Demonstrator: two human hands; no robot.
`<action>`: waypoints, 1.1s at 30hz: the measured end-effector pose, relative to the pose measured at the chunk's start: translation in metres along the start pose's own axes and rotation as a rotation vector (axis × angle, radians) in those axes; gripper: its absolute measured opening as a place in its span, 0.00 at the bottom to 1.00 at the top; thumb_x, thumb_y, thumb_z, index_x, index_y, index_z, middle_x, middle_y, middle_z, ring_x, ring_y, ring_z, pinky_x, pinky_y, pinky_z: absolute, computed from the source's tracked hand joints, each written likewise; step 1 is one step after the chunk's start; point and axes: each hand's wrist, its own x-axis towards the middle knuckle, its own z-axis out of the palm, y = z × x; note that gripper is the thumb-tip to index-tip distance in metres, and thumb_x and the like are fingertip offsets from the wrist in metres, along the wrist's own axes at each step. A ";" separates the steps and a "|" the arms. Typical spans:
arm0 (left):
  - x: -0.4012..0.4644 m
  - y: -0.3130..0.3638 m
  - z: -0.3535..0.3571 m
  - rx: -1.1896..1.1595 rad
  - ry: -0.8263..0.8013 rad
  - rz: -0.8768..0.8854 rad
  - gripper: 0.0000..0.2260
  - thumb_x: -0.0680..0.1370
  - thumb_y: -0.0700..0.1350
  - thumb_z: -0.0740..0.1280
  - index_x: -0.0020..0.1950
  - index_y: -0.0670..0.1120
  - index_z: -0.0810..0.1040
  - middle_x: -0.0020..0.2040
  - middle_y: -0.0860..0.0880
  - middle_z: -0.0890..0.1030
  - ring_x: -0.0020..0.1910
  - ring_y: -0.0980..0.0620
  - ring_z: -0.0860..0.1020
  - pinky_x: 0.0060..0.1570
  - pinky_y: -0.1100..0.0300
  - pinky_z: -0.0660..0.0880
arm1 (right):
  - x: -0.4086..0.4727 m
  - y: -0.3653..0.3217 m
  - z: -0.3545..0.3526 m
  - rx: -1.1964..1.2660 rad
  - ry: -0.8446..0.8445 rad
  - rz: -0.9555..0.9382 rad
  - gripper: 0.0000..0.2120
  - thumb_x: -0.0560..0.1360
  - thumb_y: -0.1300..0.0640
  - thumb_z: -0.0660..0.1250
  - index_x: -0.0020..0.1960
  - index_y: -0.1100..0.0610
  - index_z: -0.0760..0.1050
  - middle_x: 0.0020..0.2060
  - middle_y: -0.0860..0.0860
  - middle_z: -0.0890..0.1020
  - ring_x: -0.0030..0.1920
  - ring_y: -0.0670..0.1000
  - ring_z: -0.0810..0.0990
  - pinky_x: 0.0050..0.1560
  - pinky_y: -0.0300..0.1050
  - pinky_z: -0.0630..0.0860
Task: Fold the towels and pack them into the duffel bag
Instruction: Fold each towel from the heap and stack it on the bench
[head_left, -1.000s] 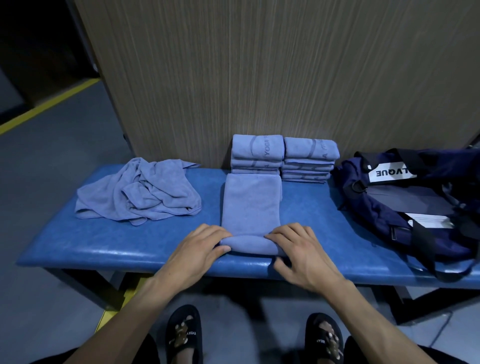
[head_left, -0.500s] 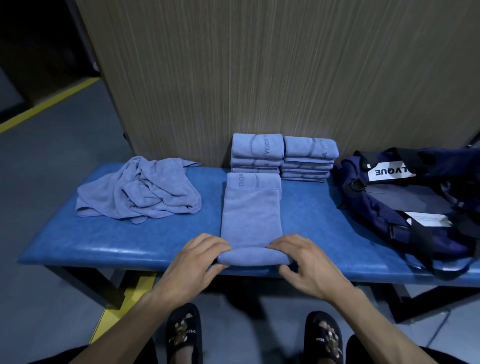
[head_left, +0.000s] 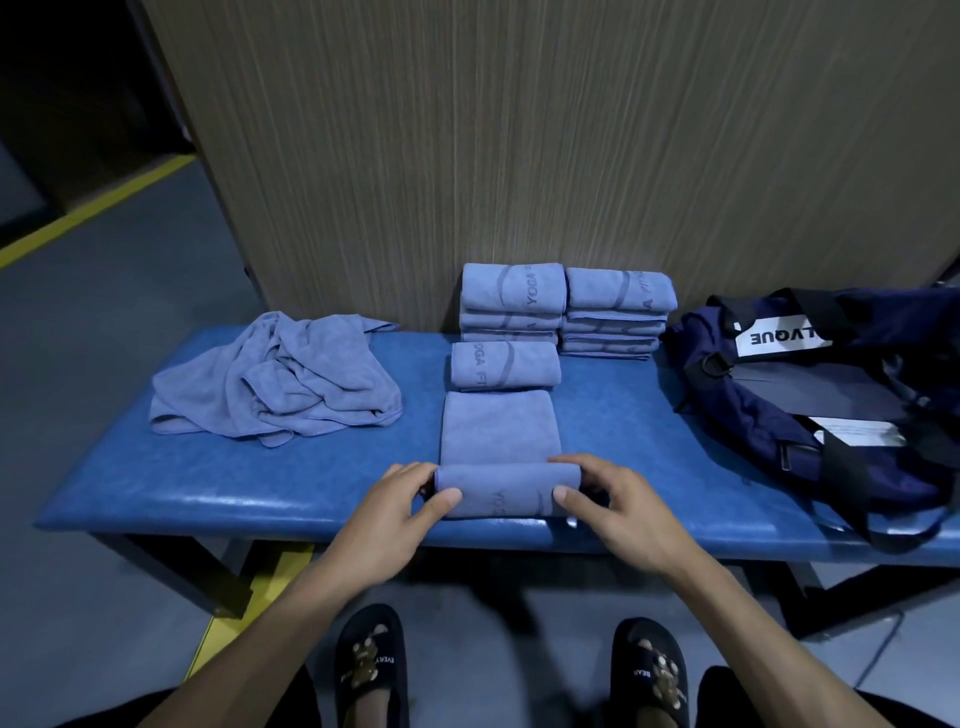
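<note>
Low in the frame's centre, the left hand (head_left: 387, 512) and right hand (head_left: 621, 512) grasp the towel (head_left: 501, 441) — fingers curled round its rolled near end — on the table (head_left: 208, 483).

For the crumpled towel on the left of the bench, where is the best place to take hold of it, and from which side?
Probably the flat hem at the back right of the crumpled towel, where one edge sticks out toward the wall. Come from above and pinch that edge: it lies loose and single, while the middle is bunched in folds, so a grip there would likely lift a tangle.
</note>
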 end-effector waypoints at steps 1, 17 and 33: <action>0.003 0.002 0.001 -0.020 0.008 -0.051 0.10 0.82 0.55 0.66 0.41 0.56 0.73 0.41 0.63 0.77 0.44 0.59 0.73 0.44 0.67 0.67 | 0.002 0.000 0.002 0.029 0.018 0.031 0.16 0.78 0.44 0.67 0.65 0.44 0.77 0.41 0.45 0.85 0.43 0.43 0.82 0.51 0.45 0.77; 0.041 0.024 0.004 0.068 0.052 -0.463 0.22 0.82 0.58 0.62 0.33 0.46 0.66 0.28 0.52 0.70 0.33 0.48 0.71 0.36 0.52 0.67 | 0.031 -0.016 0.027 -0.184 0.249 0.291 0.18 0.83 0.44 0.58 0.68 0.51 0.68 0.43 0.53 0.84 0.54 0.59 0.80 0.50 0.53 0.74; 0.004 0.030 0.010 0.013 0.275 -0.285 0.13 0.75 0.58 0.72 0.47 0.52 0.73 0.40 0.57 0.80 0.41 0.59 0.78 0.44 0.58 0.75 | 0.029 -0.017 0.031 -0.299 0.352 0.274 0.05 0.79 0.47 0.59 0.52 0.46 0.70 0.35 0.53 0.82 0.41 0.60 0.79 0.46 0.54 0.76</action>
